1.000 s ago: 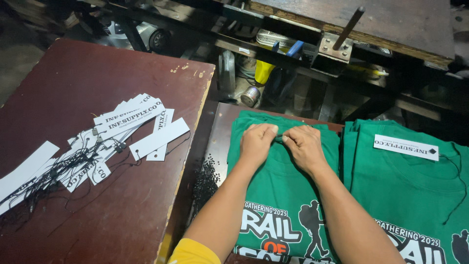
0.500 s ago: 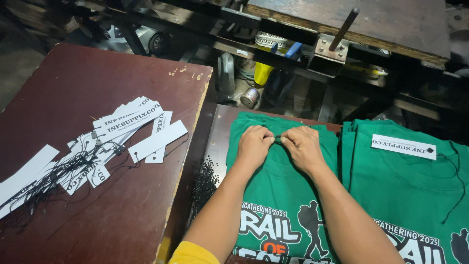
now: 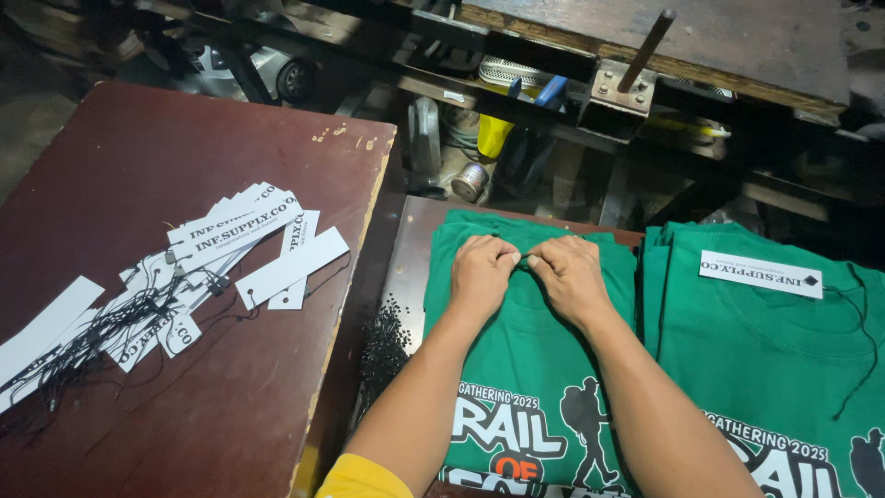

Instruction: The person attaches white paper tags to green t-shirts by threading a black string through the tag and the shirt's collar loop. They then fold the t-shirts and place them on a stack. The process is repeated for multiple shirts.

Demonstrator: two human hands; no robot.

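Little had moved since the earlier frames: both hands stayed pinched together at the shirt collar, fingertips drawn a touch closer.

At the left of the frame, a dark red table [image 3: 138,138] carried a loose heap of white rectangular tags [image 3: 240,240], long narrow strips with dark print, tangled in black strings [image 3: 83,341] toward the lower left. A scatter of small black bits [image 3: 383,337] lay in the gap beside the table's right edge.

At centre, a green shirt [image 3: 525,369] topped a folded stack, white and orange print at the bottom edge. The left hand [image 3: 481,272] and right hand [image 3: 570,275] rested knuckles up on the collar, thumbs and forefingers nearly touching, nipping something too small to make out. Both forearms ran in from the bottom edge; a yellow sleeve [image 3: 359,480] was cut off there.

At right, a second green stack [image 3: 765,360] bore one white tag [image 3: 761,274] with a black string trailing down. Above, the cluttered shelf was too dark to read.
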